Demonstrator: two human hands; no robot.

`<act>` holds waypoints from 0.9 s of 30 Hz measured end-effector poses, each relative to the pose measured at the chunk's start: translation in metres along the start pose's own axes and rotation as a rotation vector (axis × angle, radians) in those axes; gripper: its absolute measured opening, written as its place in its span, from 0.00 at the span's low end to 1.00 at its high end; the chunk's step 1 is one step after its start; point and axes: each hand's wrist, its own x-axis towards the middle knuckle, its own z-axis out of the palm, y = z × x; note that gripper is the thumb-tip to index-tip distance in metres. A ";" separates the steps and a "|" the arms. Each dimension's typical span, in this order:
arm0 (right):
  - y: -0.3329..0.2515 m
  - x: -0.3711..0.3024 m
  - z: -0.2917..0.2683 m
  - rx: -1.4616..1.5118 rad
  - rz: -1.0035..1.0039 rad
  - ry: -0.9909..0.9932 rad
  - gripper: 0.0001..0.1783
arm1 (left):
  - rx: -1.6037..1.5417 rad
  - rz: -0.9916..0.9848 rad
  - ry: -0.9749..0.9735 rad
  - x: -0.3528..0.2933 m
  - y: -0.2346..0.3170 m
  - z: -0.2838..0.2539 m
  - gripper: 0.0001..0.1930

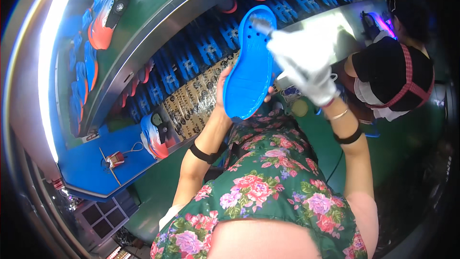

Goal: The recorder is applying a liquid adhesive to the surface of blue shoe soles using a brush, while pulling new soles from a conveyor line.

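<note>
A blue shoe sole (249, 76) is held up in front of me, its hollow inner side facing me and its broad end at the top. My bare left hand (222, 88) grips it from behind, with the thumb side along the left edge and fingertips showing at the lower right. My right hand (306, 69), in a white glove, is closed around a brush (261, 24). The bristles reach the upper part of the sole, near several small holes. Glare and motion blur hide most of the glove's fingers and the brush's handle.
Beyond the sole runs a conveyor with blue soles (184, 62) in rows. A patterned brown covered surface (199, 93) borders it. Blue and coral shoes (154, 134) stand at left, by a blue table (86, 172) with a small wound bundle (115, 159). A person (393, 74) works at right.
</note>
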 end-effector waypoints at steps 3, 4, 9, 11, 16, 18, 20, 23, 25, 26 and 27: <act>-0.052 -0.032 0.017 0.189 0.049 -0.122 0.14 | -0.008 0.201 0.310 -0.001 0.008 0.008 0.45; -0.065 -0.036 0.020 0.375 0.126 -0.153 0.14 | 0.087 0.123 0.164 -0.007 0.013 0.004 0.46; -0.049 -0.018 0.002 0.637 0.421 -0.055 0.12 | 0.027 0.121 0.157 -0.017 0.031 0.010 0.45; -0.050 -0.006 -0.005 0.450 0.226 -0.120 0.11 | 0.062 0.114 0.170 -0.018 0.038 0.011 0.44; -0.058 -0.032 0.002 0.263 -0.186 -0.385 0.21 | 0.241 -0.088 0.068 -0.003 0.051 0.037 0.45; -0.064 -0.036 0.005 0.288 -0.215 -0.359 0.18 | 0.317 -0.070 0.136 -0.003 0.059 0.042 0.44; -0.069 -0.031 0.000 0.412 -0.161 -0.381 0.19 | 0.481 -0.072 0.206 -0.005 0.064 0.045 0.43; -0.068 -0.018 -0.006 0.539 -0.056 -0.342 0.20 | 0.411 -0.099 0.150 -0.011 0.067 0.052 0.42; -0.065 -0.015 -0.005 0.414 -0.023 -0.255 0.17 | 0.331 -0.120 0.122 -0.009 0.063 0.059 0.40; -0.067 -0.017 -0.005 0.424 -0.036 -0.249 0.17 | 0.332 -0.121 0.172 -0.008 0.064 0.055 0.40; -0.069 -0.020 -0.006 0.408 -0.040 -0.303 0.17 | 0.482 -0.119 0.250 -0.005 0.062 0.063 0.40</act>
